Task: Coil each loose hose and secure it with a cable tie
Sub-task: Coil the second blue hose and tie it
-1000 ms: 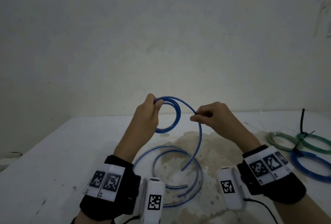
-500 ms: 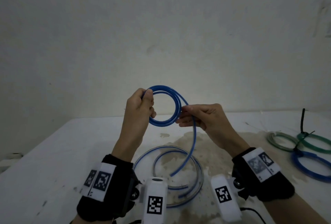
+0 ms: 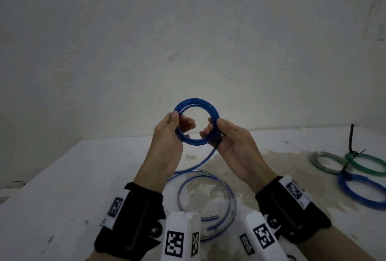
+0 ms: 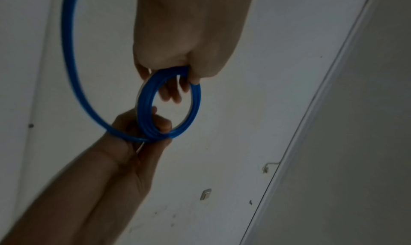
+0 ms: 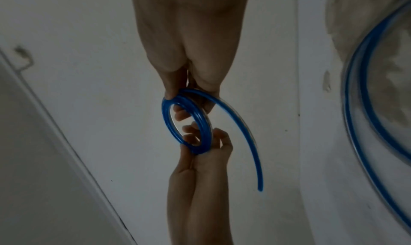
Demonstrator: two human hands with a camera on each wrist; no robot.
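A blue hose is wound into a small coil (image 3: 196,104) held up in the air above the table. My left hand (image 3: 173,127) grips the coil's left side, thumb in front and fingers through the ring. My right hand (image 3: 217,131) pinches its right side. From under the right hand the loose blue hose tail (image 3: 200,164) drops down to wide loops (image 3: 229,196) lying on the table. In the left wrist view the coil (image 4: 195,97) hangs between both hands. In the right wrist view the coil (image 5: 205,120) shows several turns, and a free hose end (image 5: 260,189) curves away from it.
At the right of the white table (image 3: 62,187) lie tied coils: a grey one (image 3: 325,162), a green one (image 3: 365,164) and a blue one (image 3: 361,191), with black cable ties (image 3: 352,139) sticking up. A brownish stain (image 3: 282,160) spreads over the table's middle. A pale wall stands behind.
The right hand brought the hose round and up to the coil, adding a turn, and now pinches the coil's right side. Both hands rose slightly, and the loops on the table shrank.
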